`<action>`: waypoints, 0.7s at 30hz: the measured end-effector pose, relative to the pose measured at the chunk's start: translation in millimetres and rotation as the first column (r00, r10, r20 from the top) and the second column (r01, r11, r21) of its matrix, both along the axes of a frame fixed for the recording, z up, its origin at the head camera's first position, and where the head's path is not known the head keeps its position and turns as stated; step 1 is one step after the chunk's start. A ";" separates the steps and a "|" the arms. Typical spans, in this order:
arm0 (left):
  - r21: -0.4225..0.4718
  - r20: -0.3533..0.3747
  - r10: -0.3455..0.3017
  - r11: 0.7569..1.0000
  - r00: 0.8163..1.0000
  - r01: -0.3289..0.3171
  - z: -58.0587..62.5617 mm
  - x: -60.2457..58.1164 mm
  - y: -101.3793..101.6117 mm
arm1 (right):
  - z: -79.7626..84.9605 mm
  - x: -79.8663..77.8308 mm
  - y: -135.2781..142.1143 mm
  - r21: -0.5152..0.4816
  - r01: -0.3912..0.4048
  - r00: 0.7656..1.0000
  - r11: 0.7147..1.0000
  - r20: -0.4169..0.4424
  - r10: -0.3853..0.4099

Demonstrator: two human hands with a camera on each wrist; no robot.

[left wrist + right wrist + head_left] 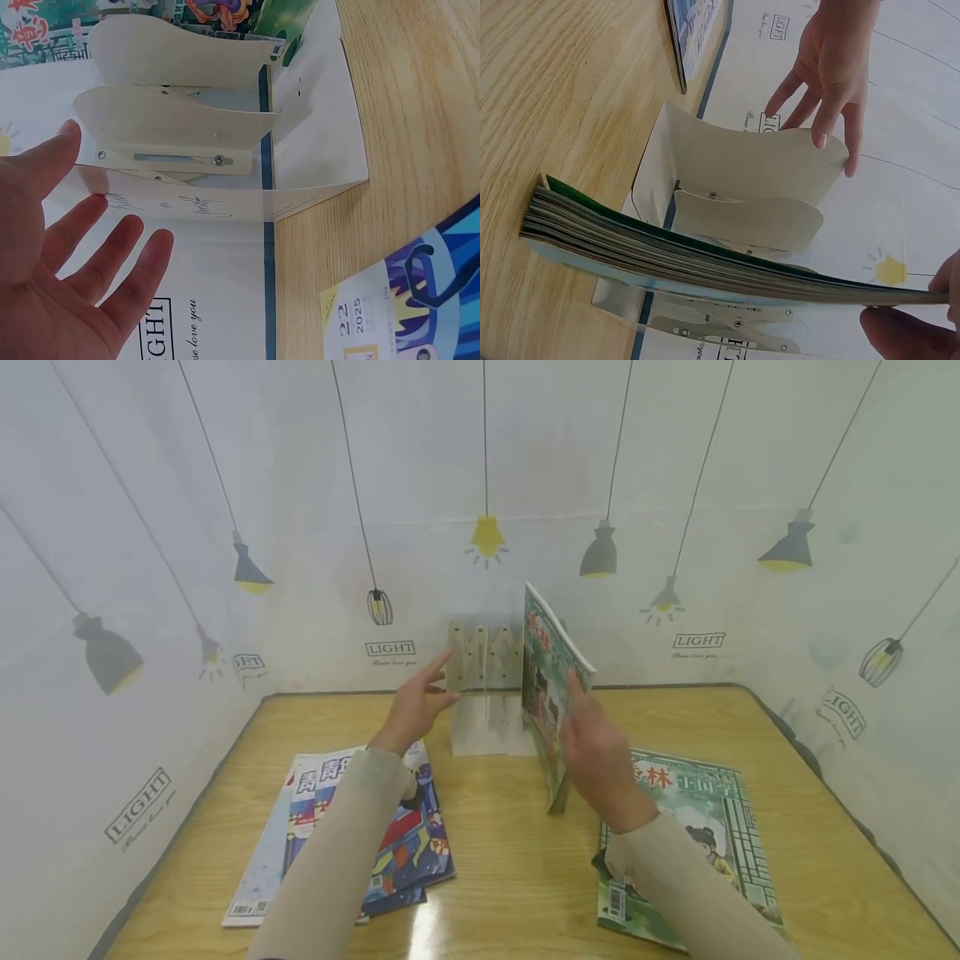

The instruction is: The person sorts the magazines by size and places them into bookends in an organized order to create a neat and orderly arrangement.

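A cream bookend with upright panels and a folding lattice stands at the back of the table. My left hand is at its left panel, fingers spread and nearly straight. One fingertip touches the outer face, and the thumb lies over the top edge. My right hand pinches a thick green magazine by its edge, thumb on one side and fingers on the other. The magazine is upright and tilted, its pages edge-on in the right wrist view. It overlaps the bookend's right part and hides some of it.
Several blue magazines lie overlapping at the left, partly under my left forearm. Another green magazine lies flat at the right under my right forearm. A white wall covering printed with lamps rises behind the wooden table and along its sides.
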State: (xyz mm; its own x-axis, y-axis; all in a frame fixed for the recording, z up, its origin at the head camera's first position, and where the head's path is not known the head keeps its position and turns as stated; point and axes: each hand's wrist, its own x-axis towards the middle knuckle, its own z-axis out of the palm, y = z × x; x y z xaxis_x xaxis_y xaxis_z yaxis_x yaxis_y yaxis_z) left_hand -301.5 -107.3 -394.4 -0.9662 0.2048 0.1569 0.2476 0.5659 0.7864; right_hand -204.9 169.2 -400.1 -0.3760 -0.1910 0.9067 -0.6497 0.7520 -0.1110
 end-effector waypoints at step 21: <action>-0.021 -0.017 0.016 1.000 1.000 -0.017 0.4 7.8 3.6 | -8.7 -14.8 -5.5 0.000 -0.080 0.996 0.997 0.045 0.080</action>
